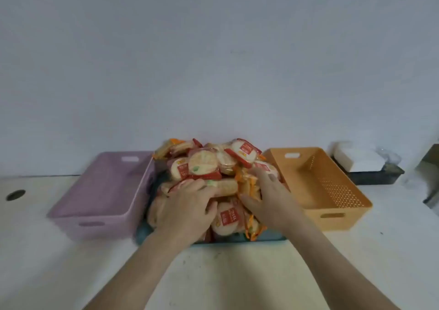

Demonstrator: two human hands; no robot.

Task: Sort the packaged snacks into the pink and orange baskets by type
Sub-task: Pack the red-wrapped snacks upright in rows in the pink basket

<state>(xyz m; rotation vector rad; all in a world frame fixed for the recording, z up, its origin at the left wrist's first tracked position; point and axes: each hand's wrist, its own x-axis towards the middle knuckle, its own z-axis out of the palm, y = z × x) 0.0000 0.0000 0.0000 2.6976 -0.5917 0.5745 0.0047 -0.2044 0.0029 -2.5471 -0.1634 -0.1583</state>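
Observation:
A heap of packaged snacks point(206, 164) fills a blue basket point(268, 237) at the middle of the table. Some are round crackers with red labels, others have orange-striped wrappers point(251, 232). The pink basket point(99, 214) stands just left of the heap and the orange basket point(342, 217) just right; nothing shows inside either. My left hand point(190, 205) lies on red-labelled packets at the front of the heap, fingers curled over them. My right hand point(268, 195) has its thumb and fingers around an orange-striped packet point(248, 186) on the heap's right side. The picture is blurred.
A black tray point(375, 176) with white blocks point(356, 159) sits behind the orange basket at the far right. A dark object point(431, 174) stands at the right edge. A round hole point(15, 195) is in the tabletop at the far left. A pale wall rises behind.

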